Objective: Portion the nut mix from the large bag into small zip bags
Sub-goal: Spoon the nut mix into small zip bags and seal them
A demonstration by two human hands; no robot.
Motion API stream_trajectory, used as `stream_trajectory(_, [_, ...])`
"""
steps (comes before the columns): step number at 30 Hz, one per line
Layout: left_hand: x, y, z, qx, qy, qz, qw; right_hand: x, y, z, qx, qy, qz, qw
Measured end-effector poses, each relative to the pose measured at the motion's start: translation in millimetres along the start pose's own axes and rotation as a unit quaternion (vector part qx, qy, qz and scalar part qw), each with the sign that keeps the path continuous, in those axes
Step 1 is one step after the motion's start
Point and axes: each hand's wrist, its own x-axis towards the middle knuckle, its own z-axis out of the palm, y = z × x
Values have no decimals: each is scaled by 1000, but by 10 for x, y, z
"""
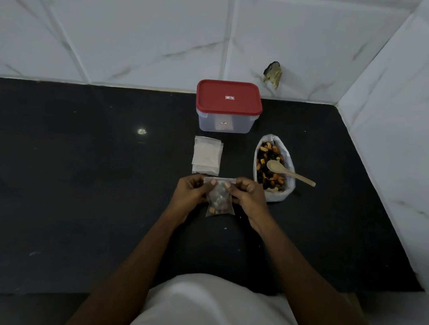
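Two hands on one small zip bag (220, 200) at the middle of the black countertop (81, 179). At the left end of the bag's top strip, the left hand (190, 192), pinching it with thumb in front and fingers curled behind. At the right end, the right hand (246, 195), pinching the same way. Hangs upright between them, lower part filled with nut pieces; bottom edge on the counter or just above it, cannot tell which.

Just beyond the hands, flat on the counter: a stack of empty zip bags (207, 157), slightly fanned. To the right of that stack, the large bag (261, 146), white, mouth wide open, holding the nut mix (268, 163) of cashews, dark pieces and orange bits. Lying in it, a pale spoon (292, 174), bowl up on the nuts, handle out over the bag's right rim.

Further back, near the wall, a clear plastic container (226, 123) with a red lid (228, 96) closed on top; something pale inside, too dim to name. Behind and to the right, white marbled wall tiles (141, 32), with a dark chipped patch (273, 74) above and right of the container. At the bottom edge, a white garment (207, 307).
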Motion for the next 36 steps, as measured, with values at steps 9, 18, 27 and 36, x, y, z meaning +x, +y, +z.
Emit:
stream_trajectory(9, [2, -14, -3, -1, 15, 9, 1000, -38, -68, -33, 34, -20, 20, 999])
stream_trajectory(18, [-2, 17, 8, 14, 2, 1, 1000, 6, 10, -45, 23, -4, 12, 1000])
stream_trajectory(27, [4, -29, 16, 46, 13, 27, 999, -9, 37, 2, -34, -7, -16, 999])
stream_trajectory(36, [-14, 35, -7, -49, 39, 21, 998, -26, -1, -28, -102, -36, -19, 994])
